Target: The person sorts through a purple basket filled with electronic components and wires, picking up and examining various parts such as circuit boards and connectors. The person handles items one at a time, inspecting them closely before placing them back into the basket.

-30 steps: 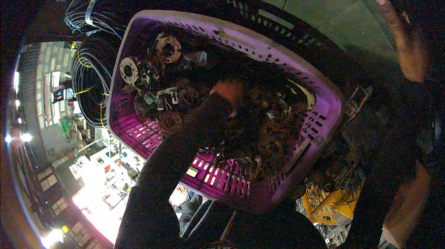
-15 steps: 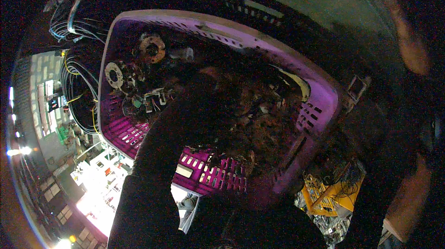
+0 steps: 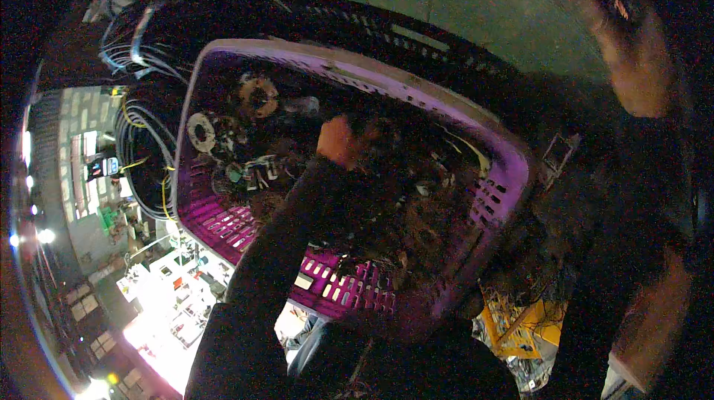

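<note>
A purple slotted plastic basket (image 3: 513, 162) fills the middle of the view, with dark, tangled scrap (image 3: 424, 229) inside. My left hand (image 3: 338, 143) reaches into it from below in a dark sleeve. Its fingers vanish into shadow and dark material, so its grip is hidden. To its left lie a rusty ring (image 3: 260, 96), a pale ring-shaped part (image 3: 200, 133) and small metal pieces (image 3: 264, 169). At the upper right, beyond the basket, my right hand (image 3: 643, 65) is raised, its thumb along a dark object with a small orange patch whose kind I cannot make out.
Behind the basket stands a dark slotted crate (image 3: 416, 34). Coiled cables (image 3: 145, 154) hang at the left, above a brightly lit cluttered area (image 3: 178, 288). A yellow slotted crate (image 3: 520, 325) holding metal scraps sits at the lower right. A small rectangular frame (image 3: 561, 153) lies beside the basket.
My left hand shows more clearly within the basket. My right hand has shifted left at the upper right, and a dark object now shows by its fingers. The whole view has shifted slightly.
</note>
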Demonstrator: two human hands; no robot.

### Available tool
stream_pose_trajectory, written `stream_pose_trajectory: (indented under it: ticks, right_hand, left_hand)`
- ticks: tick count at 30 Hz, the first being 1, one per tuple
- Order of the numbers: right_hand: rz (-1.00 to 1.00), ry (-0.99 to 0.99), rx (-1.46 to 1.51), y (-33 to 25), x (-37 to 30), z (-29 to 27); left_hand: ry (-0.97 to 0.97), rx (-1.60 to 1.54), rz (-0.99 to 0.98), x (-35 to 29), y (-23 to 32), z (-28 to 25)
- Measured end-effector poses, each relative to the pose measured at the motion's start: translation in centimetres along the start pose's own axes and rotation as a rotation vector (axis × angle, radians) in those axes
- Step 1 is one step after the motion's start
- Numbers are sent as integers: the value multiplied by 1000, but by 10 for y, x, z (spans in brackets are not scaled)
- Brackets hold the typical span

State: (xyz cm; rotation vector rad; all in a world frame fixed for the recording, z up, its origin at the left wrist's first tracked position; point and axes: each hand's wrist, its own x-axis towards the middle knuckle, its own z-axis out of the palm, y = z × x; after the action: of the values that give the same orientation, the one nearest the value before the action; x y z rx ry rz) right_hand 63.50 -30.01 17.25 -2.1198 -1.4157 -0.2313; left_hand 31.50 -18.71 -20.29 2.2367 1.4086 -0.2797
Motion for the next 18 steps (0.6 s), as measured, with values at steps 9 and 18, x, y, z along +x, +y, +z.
stream_pose_trajectory:
  ticks: [9, 18]
  right_hand:
    - [-227, 108, -6, 69, 21, 19]
    - [-329, 127, 11, 52, 27, 13]
  left_hand:
    - [-25, -1123, 5, -162, 76, -153]
    - [79, -1401, 132, -201, 95, -141]
